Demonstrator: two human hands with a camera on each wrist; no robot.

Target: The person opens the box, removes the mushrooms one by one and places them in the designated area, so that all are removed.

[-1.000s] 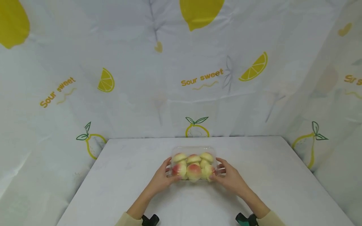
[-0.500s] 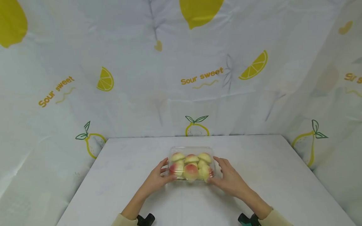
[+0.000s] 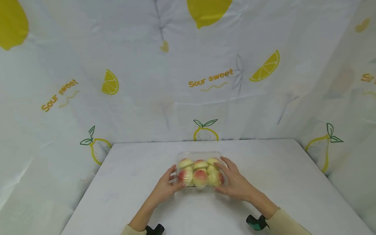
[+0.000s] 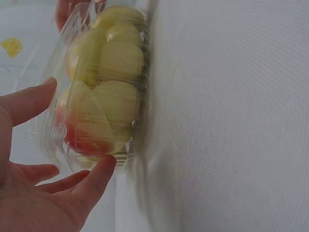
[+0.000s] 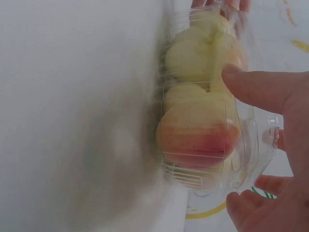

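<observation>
A clear plastic clamshell box [image 3: 199, 155] of peaches [image 3: 201, 177] sits on the white table, in the middle of the head view. The peaches are pale yellow with red blush. My left hand [image 3: 165, 187] holds the box at its left end, thumb at the front and fingers along the side. At the right end is my right hand [image 3: 236, 182], its fingers spread loosely around the corner. In the right wrist view its thumb [image 5: 265, 89] lies in front of the lid, and a fingertip shows by the rim tab [image 5: 273, 135]. Whether the lid is fastened cannot be seen.
The white table [image 3: 123, 195] reaches back to a pale curtain [image 3: 152, 114] printed with lemons, which also rises at both sides. Dark straps or devices [image 3: 155, 229] sit at both wrists, below tan sleeves.
The right hand's fingers have shifted from the box's right side up over its top right corner and spread. The left hand keeps its hold, and the box has barely moved.
</observation>
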